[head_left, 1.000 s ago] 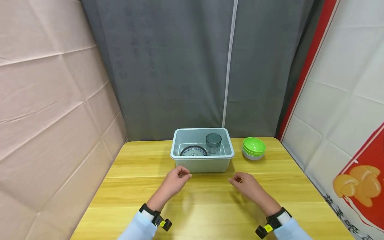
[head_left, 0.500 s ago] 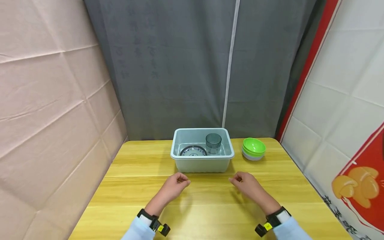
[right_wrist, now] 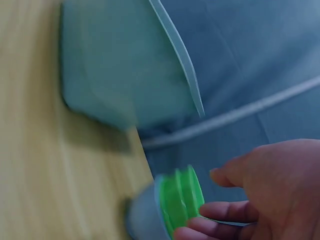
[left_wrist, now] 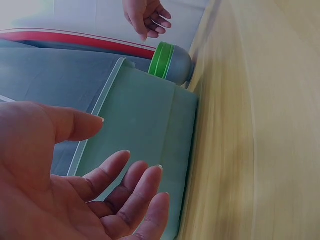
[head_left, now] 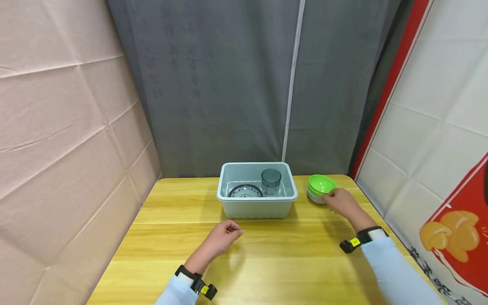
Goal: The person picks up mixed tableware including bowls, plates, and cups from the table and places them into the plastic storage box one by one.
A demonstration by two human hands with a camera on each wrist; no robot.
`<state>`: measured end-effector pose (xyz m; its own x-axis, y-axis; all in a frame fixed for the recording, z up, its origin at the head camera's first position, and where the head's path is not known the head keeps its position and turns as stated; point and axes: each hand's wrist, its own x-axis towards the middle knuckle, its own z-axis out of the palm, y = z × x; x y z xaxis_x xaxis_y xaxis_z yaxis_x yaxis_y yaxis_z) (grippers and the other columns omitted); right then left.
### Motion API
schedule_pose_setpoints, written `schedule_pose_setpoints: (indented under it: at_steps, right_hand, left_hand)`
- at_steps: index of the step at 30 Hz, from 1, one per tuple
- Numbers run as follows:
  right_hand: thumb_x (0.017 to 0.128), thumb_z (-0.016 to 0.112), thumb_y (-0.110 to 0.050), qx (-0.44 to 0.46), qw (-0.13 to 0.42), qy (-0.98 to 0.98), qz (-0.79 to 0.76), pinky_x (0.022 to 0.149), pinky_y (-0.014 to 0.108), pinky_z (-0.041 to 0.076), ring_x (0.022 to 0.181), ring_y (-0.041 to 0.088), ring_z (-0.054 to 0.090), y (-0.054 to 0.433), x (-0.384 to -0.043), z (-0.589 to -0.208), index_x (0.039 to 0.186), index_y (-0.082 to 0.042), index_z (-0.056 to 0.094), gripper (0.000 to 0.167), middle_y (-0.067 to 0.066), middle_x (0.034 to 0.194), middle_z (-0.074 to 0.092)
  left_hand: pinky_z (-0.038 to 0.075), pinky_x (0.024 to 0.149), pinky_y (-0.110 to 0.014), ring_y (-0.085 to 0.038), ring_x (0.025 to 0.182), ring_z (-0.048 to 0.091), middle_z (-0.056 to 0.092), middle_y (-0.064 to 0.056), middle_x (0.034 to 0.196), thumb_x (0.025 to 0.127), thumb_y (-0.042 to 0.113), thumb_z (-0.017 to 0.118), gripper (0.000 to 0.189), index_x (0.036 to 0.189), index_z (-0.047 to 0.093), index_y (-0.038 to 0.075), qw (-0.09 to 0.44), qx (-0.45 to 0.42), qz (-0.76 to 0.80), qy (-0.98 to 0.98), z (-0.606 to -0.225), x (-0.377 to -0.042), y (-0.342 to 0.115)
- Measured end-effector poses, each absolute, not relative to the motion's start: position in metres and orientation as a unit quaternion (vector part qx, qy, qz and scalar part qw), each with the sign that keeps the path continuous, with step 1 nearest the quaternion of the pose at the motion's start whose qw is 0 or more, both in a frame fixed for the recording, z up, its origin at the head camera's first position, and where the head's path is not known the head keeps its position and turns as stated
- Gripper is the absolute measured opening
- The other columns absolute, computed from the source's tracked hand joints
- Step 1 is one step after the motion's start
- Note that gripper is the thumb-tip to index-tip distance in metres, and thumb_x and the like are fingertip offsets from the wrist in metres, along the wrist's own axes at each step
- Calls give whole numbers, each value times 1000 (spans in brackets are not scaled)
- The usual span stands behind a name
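A stack of bowls stands at the right back of the table: green bowls (head_left: 320, 184) nested in a whitish one (head_left: 314, 197). My right hand (head_left: 343, 202) is at the stack's near right side. Its thumb and fingers are parted in the right wrist view, close to the green rims (right_wrist: 182, 200); whether they touch is hard to tell. My left hand (head_left: 222, 238) hovers before the pale blue-grey plastic tub (head_left: 257, 208), fingers loosely bent and holding nothing. Inside the tub are a dark-rimmed, patterned round dish (head_left: 245, 191) and a clear grey glass (head_left: 271, 182).
The wooden table (head_left: 267, 262) extends toward me from the tub. A grey curtain (head_left: 221, 93) hangs behind it. Pale cloth walls rise at both sides, the right one (head_left: 427, 127) with a red printed panel.
My right hand has moved forward and to the right, from in front of the tub to the bowl stack. My left hand has drawn back slightly, then stayed nearly still.
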<state>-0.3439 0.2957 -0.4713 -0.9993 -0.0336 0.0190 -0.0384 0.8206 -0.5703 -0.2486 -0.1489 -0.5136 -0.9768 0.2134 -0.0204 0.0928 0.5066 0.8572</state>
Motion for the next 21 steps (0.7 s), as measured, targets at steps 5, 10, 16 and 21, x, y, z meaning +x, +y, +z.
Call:
schedule_pose_setpoints:
  at_steps: [5, 10, 16, 21]
  right_hand:
    - [107, 66, -27, 12, 48, -968, 247, 60, 35, 42, 64, 23, 53, 321, -377, -463, 69, -6, 60, 43, 2, 65, 52]
    - [105, 67, -21, 8, 43, -976, 214, 65, 39, 43, 68, 27, 52, 332, -398, -463, 74, -1, 65, 37, 6, 71, 51]
    - [103, 70, -17, -32, 29, -974, 221, 73, 46, 50, 79, 35, 57, 333, -416, -470, 103, 17, 71, 34, 18, 84, 62]
    - [99, 70, -7, -57, 35, -970, 234, 72, 44, 51, 80, 37, 58, 333, -424, -476, 107, 19, 70, 28, 22, 87, 63]
  left_hand:
    - [57, 77, -38, -21, 93, 64, 69, -5, 108, 107, 29, 75, 24, 117, 72, 8, 67, 91, 495, 861, -515, -246, -151]
    - [56, 76, -38, -21, 92, 63, 68, -6, 108, 108, 28, 74, 21, 116, 72, 8, 73, 91, 498, 859, -516, -245, -151]
    - [55, 75, -37, -21, 92, 63, 68, -5, 107, 107, 28, 74, 22, 115, 72, 8, 67, 92, 503, 857, -516, -244, -152]
    - [55, 75, -36, -21, 91, 63, 68, -4, 104, 107, 28, 75, 22, 114, 72, 8, 70, 89, 510, 853, -518, -243, -153]
